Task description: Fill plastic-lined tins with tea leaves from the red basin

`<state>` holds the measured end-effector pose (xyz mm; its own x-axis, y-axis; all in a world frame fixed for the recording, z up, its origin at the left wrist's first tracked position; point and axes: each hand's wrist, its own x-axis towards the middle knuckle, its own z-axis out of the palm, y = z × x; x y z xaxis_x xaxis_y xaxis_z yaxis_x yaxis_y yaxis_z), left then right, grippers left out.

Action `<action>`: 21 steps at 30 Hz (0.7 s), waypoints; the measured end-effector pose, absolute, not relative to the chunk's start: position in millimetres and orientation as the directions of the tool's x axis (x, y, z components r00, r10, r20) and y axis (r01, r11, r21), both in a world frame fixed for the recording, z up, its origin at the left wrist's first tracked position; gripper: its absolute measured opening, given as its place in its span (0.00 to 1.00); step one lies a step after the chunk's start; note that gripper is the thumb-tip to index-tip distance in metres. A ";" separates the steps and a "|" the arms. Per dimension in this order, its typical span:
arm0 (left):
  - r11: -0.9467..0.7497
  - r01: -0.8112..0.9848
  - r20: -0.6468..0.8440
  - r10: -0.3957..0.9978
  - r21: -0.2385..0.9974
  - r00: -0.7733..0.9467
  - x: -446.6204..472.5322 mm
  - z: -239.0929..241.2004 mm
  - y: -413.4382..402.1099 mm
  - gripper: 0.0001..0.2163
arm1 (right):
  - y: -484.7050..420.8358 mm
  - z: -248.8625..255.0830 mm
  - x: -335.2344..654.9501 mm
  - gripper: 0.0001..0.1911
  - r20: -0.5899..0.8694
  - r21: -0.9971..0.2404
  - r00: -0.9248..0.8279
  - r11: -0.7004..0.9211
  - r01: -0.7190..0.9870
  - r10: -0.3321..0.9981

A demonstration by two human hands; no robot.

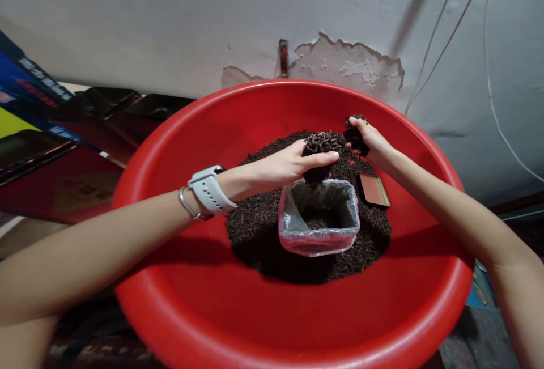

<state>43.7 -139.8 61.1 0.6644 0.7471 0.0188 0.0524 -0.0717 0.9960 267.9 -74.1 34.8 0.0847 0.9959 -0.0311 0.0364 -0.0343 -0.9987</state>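
Dark loose tea leaves (259, 233) lie heaped in a wide red basin (293, 323). A square container lined with a clear plastic bag (318, 238) stands in the heap, with some leaves at its bottom. Just above the container's far rim, my left hand (312, 156) is closed round a clump of tea leaves. My right hand (369, 139), further back and to the right, grips another clump over the heap. To the right of the container a small rectangular lid (374, 189) rests on the leaves, its inside facing up.
Behind the basin rises a white wall (170, 29) with peeling paint. Thin cables (442, 46) hang down it on the right. Dark red boxes (55, 182) stand at the left, near a blue printed package (29, 80). My left wrist wears a watch (212, 190).
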 end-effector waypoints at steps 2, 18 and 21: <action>-0.056 0.052 0.006 0.738 0.997 0.675 42.4 59.3 -138.6 0.22 | -76.4 36.2 266.1 0.16 -0.030 -0.998 0.075 -0.034 0.052 0.997; -0.116 0.043 0.050 0.694 0.992 0.718 41.5 57.5 -134.1 0.22 | -78.9 41.8 261.9 0.15 -0.026 -0.998 0.071 -0.030 0.058 0.997; -0.184 0.055 0.087 0.680 0.981 0.728 41.5 57.3 -131.0 0.22 | -78.2 42.9 262.3 0.16 -0.027 -0.996 0.073 -0.033 0.079 0.997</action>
